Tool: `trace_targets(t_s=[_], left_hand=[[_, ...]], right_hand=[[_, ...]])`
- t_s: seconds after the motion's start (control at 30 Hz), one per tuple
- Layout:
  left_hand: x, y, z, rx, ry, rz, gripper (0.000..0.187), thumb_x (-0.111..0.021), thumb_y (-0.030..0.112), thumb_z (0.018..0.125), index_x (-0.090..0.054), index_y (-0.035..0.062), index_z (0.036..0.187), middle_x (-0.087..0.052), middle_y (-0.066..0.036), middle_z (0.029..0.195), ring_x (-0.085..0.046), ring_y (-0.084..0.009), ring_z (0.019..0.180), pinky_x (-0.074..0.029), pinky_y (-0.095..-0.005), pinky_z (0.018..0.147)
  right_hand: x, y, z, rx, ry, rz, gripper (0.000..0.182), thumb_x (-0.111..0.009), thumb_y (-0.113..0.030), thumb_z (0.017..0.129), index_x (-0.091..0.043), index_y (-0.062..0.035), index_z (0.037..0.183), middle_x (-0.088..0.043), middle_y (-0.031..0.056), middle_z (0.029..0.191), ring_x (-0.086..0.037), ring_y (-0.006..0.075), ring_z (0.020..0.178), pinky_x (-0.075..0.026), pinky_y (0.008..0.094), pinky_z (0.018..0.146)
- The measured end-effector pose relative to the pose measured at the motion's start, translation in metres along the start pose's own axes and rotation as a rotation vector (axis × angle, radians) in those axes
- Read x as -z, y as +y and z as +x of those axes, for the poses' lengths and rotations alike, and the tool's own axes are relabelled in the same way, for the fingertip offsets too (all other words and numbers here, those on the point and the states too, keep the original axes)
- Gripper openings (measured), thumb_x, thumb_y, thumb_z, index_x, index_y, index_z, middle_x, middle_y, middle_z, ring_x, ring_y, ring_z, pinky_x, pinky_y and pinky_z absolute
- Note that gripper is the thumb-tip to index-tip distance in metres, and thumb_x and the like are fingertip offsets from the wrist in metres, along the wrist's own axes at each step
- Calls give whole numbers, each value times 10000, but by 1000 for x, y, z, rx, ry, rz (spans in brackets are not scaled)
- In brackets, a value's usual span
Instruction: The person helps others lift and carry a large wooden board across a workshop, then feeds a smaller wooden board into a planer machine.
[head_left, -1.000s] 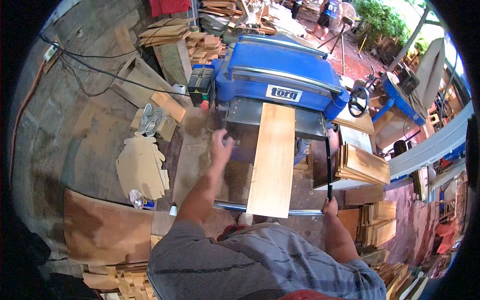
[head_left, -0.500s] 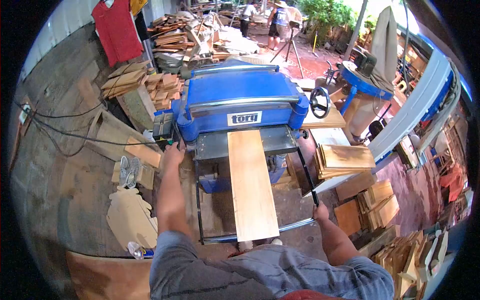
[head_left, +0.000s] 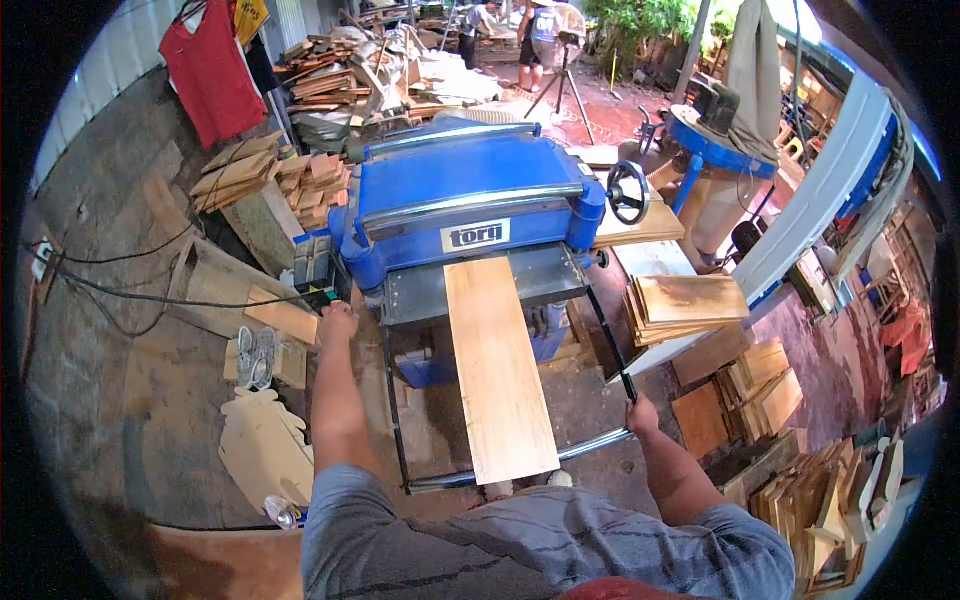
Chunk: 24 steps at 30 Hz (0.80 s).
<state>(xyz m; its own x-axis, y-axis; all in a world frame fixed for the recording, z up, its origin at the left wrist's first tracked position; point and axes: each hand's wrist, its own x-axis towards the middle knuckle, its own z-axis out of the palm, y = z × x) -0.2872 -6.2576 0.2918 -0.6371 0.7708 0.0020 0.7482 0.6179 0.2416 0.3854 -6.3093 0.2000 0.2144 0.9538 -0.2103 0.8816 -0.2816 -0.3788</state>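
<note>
here the right hand (head_left: 641,412) grips the "torg" planer (head_left: 470,205) frame rail (head_left: 608,340), left hand (head_left: 337,322) seemingly pressing its switch box (head_left: 313,265).

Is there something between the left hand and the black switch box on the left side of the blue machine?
Nothing visible stands between them. The left hand is right at the lower edge of the black switch box on the blue planer; whether it touches cannot be told. The right hand grips the black frame rail, beside the board.

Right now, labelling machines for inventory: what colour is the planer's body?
Blue, with a white torq label; the planer shows clearly in the head view.
</note>
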Motion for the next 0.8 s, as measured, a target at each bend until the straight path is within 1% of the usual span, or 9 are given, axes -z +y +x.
trace_targets(t_s=[0.03,0.1,0.3,0.37,0.57,0.67,0.7,0.77,0.8], left_hand=[[-8,-6,10,-19,-16,12,351,-630,360,772,-621,170,1067,-554,-174,1108,-576,-345,1006,-488,-438,840],[-14,-7,16,-45,-30,26,355,-626,359,774,-616,171,1075,-560,-171,1097,-576,-345,1010,-487,-438,843],[18,8,-12,1,-42,44,353,-597,339,794,-603,163,1099,-557,-189,1113,-552,-340,1059,-477,-435,859],[22,12,-20,-67,-64,64,348,-552,335,833,-597,122,1105,-548,-190,1140,-542,-341,1073,-473,-435,867],[22,13,-14,-120,-140,155,373,-465,329,890,-583,49,1106,-521,-201,1201,-537,-347,1081,-467,-433,883],[19,17,-15,-15,-126,135,386,-530,316,859,-554,61,1148,-506,-207,1224,-534,-355,1084,-465,-432,889],[19,18,-18,-14,-125,136,386,-530,316,859,-554,61,1148,-506,-207,1224,-534,-355,1084,-465,-432,889],[36,30,-46,-45,-94,136,475,-609,288,815,-491,67,1218,-468,-206,1278,-526,-366,1094,-461,-443,891],[29,20,-50,-43,-102,149,475,-609,288,815,-491,67,1218,-468,-206,1278,-526,-366,1094,-461,-443,891]], right_hand=[[3,-3,-2,-5,-15,-12,286,-506,-279,876,-541,-19,989,-620,255,935,-586,422,920,-455,496,799],[8,-8,-4,-27,-25,-27,285,-504,-279,877,-543,-20,988,-619,255,937,-585,420,925,-455,494,801],[3,-4,-2,-27,-17,13,255,-519,-263,874,-534,-27,969,-611,258,905,-577,436,900,-452,494,775],[1,-2,-1,-28,-9,20,254,-519,-262,874,-539,-28,969,-612,256,907,-577,433,905,-452,492,780],[4,-3,-4,-7,5,-5,260,-518,-268,876,-559,-35,984,-612,250,918,-576,427,910,-453,485,790],[7,-9,-5,-39,-15,-1,267,-522,-274,874,-560,-34,986,-615,244,922,-580,423,911,-456,485,791],[7,-10,-5,-56,-16,0,268,-523,-276,872,-558,-31,976,-616,244,924,-582,420,910,-456,486,793],[6,-6,-6,-76,-28,-1,270,-524,-279,870,-556,-29,966,-617,244,925,-585,416,909,-457,487,795],[4,-3,-9,-37,-26,-3,272,-525,-281,868,-554,-27,960,-616,246,926,-587,414,907,-458,490,796]])
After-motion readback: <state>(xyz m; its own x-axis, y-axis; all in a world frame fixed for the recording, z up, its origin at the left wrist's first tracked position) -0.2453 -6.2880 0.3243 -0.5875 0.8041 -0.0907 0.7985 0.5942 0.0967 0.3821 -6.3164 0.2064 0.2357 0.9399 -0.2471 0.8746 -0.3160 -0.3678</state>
